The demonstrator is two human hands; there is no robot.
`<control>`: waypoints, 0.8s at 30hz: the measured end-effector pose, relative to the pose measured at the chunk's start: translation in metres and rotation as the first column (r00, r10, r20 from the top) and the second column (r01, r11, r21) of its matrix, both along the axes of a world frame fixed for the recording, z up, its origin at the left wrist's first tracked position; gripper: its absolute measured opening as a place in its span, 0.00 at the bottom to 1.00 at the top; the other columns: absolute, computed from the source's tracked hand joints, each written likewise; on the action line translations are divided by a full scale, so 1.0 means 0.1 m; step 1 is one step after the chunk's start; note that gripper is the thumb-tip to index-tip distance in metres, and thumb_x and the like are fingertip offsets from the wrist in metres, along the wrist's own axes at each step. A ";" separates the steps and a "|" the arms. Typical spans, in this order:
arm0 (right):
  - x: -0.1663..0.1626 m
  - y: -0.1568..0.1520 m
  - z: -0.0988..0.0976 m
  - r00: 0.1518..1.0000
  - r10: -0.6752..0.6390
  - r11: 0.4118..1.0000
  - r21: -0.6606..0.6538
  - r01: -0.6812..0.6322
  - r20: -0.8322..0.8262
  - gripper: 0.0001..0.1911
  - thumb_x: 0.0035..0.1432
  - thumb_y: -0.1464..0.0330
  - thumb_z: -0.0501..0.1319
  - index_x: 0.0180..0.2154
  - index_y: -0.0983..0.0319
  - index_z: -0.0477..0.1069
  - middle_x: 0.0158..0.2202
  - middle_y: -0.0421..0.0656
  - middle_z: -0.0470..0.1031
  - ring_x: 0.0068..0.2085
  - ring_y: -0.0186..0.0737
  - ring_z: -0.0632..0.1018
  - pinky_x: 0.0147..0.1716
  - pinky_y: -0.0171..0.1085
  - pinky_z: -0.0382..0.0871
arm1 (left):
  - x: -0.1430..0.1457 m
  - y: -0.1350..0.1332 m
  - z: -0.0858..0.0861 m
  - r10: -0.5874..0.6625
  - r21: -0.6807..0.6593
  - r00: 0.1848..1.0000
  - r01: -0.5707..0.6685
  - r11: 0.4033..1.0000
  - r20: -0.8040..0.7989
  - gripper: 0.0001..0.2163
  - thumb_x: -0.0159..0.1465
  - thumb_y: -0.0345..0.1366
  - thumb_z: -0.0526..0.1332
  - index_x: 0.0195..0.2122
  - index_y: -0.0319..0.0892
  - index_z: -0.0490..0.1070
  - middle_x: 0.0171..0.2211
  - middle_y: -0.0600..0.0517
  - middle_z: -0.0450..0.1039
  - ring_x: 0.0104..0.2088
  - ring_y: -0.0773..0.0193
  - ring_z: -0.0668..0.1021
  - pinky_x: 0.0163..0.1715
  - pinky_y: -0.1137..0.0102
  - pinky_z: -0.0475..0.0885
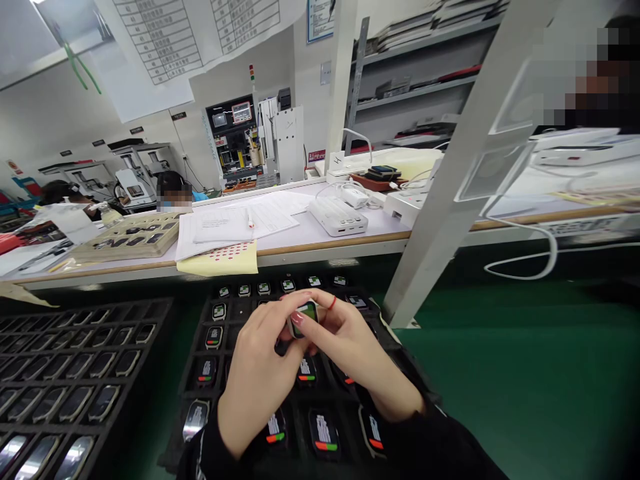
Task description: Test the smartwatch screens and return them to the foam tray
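Green-screened watch [309,310] between the fingers [286,307], under one thumb [314,331].

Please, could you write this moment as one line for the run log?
left hand: holding watch | right hand: holding watch | watch: lit, held above black tray

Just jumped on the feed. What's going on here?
The person's left hand and right hand together hold a small square watch, its face showing some green, with the right thumb partly over it. Beneath the hands is a black tray of other watches, several lit with red and green bars. Further left, a second tray holds more watches, their screens mostly dark.
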State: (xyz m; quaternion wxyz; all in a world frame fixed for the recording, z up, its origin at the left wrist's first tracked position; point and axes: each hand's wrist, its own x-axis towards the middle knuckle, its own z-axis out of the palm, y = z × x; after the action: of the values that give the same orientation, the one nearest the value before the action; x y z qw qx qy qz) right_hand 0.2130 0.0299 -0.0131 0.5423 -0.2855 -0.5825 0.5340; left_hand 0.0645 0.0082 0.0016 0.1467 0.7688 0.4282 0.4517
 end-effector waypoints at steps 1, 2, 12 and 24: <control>0.00 0.00 0.01 1.000 0.003 1.000 0.000 -0.003 -0.017 0.17 0.62 0.56 0.71 0.44 0.62 0.76 0.26 0.40 0.77 0.29 0.42 0.81 0.23 0.31 0.71 | 0.01 0.00 0.00 0.009 -0.004 1.000 -0.009 1.000 -0.005 0.27 0.63 0.20 0.62 0.57 0.57 0.72 0.46 0.58 0.79 0.36 0.68 0.76 0.43 0.71 0.75; 0.00 0.00 0.01 1.000 0.004 1.000 0.000 -0.004 -0.027 0.17 0.62 0.56 0.71 0.43 0.62 0.76 0.25 0.40 0.76 0.28 0.41 0.80 0.23 0.31 0.71 | 0.02 -0.01 -0.01 0.016 -0.009 1.000 -0.016 1.000 -0.007 0.27 0.62 0.20 0.63 0.57 0.57 0.72 0.47 0.58 0.79 0.34 0.68 0.76 0.42 0.71 0.75; 0.01 0.00 0.01 0.998 0.020 0.999 -0.047 -0.022 -0.058 0.29 0.62 0.44 0.68 0.44 0.64 0.77 0.26 0.43 0.79 0.28 0.42 0.80 0.21 0.30 0.69 | 0.02 -0.01 -0.01 0.010 -0.009 1.000 -0.009 1.000 0.020 0.28 0.62 0.22 0.65 0.59 0.58 0.71 0.50 0.59 0.80 0.44 0.67 0.79 0.46 0.72 0.75; 0.08 -0.02 -0.01 0.989 0.133 0.990 0.052 -0.129 -0.068 0.17 0.68 0.57 0.68 0.50 0.62 0.76 0.32 0.43 0.80 0.31 0.37 0.79 0.24 0.26 0.71 | -0.01 -0.03 0.02 0.031 -0.038 0.998 -0.029 0.999 0.047 0.26 0.63 0.25 0.66 0.56 0.62 0.72 0.51 0.62 0.80 0.37 0.69 0.78 0.42 0.73 0.75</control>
State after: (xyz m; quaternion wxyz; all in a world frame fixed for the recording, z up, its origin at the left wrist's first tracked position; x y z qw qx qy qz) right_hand 0.2208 0.0284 -0.0139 0.5331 -0.2144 -0.5927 0.5644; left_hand 0.0635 0.0048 0.0033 0.1647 0.7484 0.4445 0.4640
